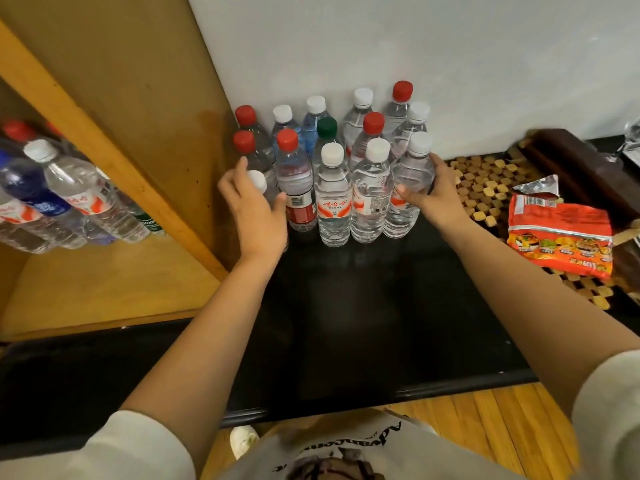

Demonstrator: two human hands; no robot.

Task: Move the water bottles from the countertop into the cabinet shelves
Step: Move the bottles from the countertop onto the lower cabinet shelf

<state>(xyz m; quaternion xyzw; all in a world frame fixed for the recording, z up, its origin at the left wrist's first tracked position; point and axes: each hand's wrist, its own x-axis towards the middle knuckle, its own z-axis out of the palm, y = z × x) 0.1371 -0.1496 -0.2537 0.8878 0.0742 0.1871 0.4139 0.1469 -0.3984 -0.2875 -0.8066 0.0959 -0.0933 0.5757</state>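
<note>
1. A cluster of clear plastic water bottles (332,150) with red, white and one green cap stands upright at twelve o'clock on the glossy black table (363,306), packed against the white wall (415,46).
2. The left hand (252,209) wraps its fingers (239,168) around a white-capped clear bottle (258,181) at the cluster's nine o'clock edge; most of that bottle is hidden behind the hand.
3. The right hand (436,199) grasps another white-capped clear bottle with an orange label (412,181) at the cluster's three o'clock edge, thumb (405,195) across its front and fingers curled behind; the bottle stands on the table.
4. Between the two hands stand a red-capped bottle with a red label (294,178) and two white-capped bottles with orange labels (353,195), touching one another.
5. At nine o'clock, the wooden cabinet shelf (104,289) already holds several clear water bottles (69,199) lying on their sides.
6. At three o'clock, an opened red-orange noodle packet (561,233) lies on a mat of small wooden tiles (485,188).
</note>
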